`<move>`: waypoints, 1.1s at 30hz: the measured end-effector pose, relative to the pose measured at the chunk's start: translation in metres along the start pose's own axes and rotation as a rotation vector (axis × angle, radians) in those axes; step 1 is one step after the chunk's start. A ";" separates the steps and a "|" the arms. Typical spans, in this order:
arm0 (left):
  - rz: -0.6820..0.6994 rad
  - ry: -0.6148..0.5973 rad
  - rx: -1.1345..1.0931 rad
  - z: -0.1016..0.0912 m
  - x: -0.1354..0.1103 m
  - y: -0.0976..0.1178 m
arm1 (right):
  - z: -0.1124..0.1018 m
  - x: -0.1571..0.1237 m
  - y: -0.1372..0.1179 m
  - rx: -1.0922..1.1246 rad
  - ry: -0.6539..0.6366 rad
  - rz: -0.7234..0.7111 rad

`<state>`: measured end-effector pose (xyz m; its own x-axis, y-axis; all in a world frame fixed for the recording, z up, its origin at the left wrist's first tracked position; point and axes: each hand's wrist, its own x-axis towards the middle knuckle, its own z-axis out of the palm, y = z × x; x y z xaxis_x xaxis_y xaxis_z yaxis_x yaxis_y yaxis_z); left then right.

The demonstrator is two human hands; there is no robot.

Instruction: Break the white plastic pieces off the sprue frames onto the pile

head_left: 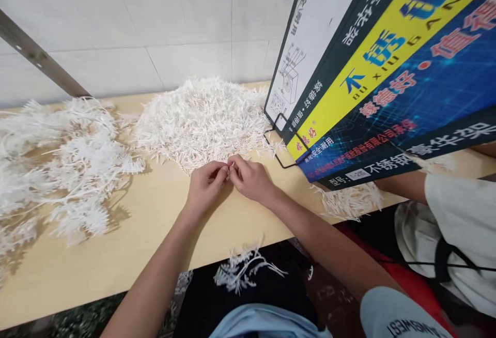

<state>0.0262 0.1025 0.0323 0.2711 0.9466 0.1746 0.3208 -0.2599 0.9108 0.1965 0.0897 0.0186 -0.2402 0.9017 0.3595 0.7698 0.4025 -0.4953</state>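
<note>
My left hand (205, 185) and my right hand (250, 178) meet fingertip to fingertip just above the table, both closed in a pinch. Whatever lies between the fingers is too small and covered to make out. Right beyond them rises a heap of small white plastic pieces (205, 121), thin and twig-like. Larger white branched plastic sprigs (81, 167) spread loosely over the table at the left. One more white sprig (248, 270) rests on my dark-clad lap, below the table edge.
A tall printed cardboard box (372, 85) stands at the right by a black wire stand (279, 144). Beyond it, a co-worker in a white sleeve (461, 214) sits near another small pile of white pieces (351, 201). A tiled wall (186, 17) closes off the pale wooden table (155, 234).
</note>
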 end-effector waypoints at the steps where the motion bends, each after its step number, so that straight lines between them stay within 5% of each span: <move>1: 0.027 0.027 0.040 0.000 0.002 0.000 | 0.000 -0.001 0.000 -0.037 -0.014 -0.015; 4: 0.177 0.235 0.209 -0.006 -0.011 0.005 | 0.002 -0.005 -0.004 -0.151 -0.056 -0.083; 7: 0.448 0.460 0.336 -0.013 -0.063 0.015 | 0.003 -0.008 -0.007 -0.243 -0.137 -0.176; 8: 0.529 0.421 0.365 -0.012 -0.088 0.018 | 0.004 -0.007 -0.008 -0.256 -0.161 -0.185; 9: 0.614 0.213 0.390 -0.008 -0.113 0.019 | 0.005 -0.007 -0.008 -0.261 -0.178 -0.181; 12: 0.743 -0.165 0.406 0.020 -0.174 0.011 | 0.006 -0.003 -0.008 -0.265 -0.195 -0.152; 14: 0.641 -0.192 0.557 0.045 -0.195 -0.005 | 0.006 -0.001 -0.008 -0.285 -0.207 -0.149; 18: 0.404 -0.296 0.724 0.080 -0.200 -0.039 | 0.003 0.000 -0.011 -0.308 -0.231 -0.119; 24: 0.138 -0.388 0.644 0.085 -0.187 -0.075 | -0.002 -0.001 -0.013 -0.283 -0.221 -0.101; 28: 0.382 -0.441 0.615 0.075 -0.188 -0.061 | -0.003 -0.001 -0.009 -0.207 -0.197 -0.083; 33: 0.766 -0.362 0.473 0.046 -0.195 0.024 | -0.004 0.002 -0.002 0.132 -0.118 -0.025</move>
<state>0.0230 -0.0972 0.0026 0.7961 0.3928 0.4604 0.2509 -0.9065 0.3395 0.1968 0.0900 0.0233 -0.3318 0.9005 0.2811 0.6807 0.4348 -0.5895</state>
